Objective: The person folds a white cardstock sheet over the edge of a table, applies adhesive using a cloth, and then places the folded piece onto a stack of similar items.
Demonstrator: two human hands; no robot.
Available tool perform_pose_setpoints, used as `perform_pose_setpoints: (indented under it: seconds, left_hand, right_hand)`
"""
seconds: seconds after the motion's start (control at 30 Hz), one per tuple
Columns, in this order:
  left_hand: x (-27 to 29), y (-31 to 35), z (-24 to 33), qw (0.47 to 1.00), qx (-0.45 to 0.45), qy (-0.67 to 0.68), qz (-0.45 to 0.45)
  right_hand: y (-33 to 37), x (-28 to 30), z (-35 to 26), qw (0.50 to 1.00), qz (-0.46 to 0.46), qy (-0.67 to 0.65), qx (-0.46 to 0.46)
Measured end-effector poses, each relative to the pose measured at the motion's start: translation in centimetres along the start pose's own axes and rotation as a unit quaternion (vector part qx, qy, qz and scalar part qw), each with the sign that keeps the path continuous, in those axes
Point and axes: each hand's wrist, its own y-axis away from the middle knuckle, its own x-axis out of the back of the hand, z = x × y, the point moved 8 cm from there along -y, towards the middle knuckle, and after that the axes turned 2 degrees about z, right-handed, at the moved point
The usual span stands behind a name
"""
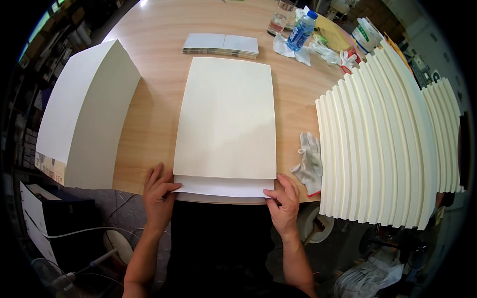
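Observation:
A large cream cover board or slab (226, 119) lies lengthwise in front of me on the wooden table. From under its near edge sticks a strip of white paper sheet (223, 186), hanging slightly over the table's front. My left hand (160, 192) pinches the sheet's near left corner between thumb and fingers. At the near right corner, my right hand (283, 201) grips the same sheet, thumb on top. How much of the sheet lies beneath the cream piece is hidden.
A tall stack of white sheets (94, 114) stands left; staggered cream slabs (372, 144) rise at right, a grey-white glove (310, 161) beside them. Behind lie small booklets (221, 44), a water bottle (301, 32), a glass (280, 19) and a white tub (366, 36).

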Motion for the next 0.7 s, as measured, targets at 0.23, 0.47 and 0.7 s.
perform_pose_setpoints:
  seconds: [0.23, 0.47, 0.7]
  left_hand:
    - [0.0, 0.0, 0.1, 1.000, -0.002, -0.003, -0.005]
    - [0.8, -2.5, 5.4, 0.990, -0.114, -0.073, -0.029]
    - [-3.4, -9.6, 3.7, 0.954, -0.101, 0.024, -0.282]
  right_hand:
    - [0.0, 0.1, 0.0, 1.000, 0.001, 0.002, 0.003]
    - [-0.9, -0.4, -0.3, 0.993, -0.021, -0.087, -0.080]
    - [-7.2, -2.3, 1.0, 0.987, -0.081, -0.129, -0.053]
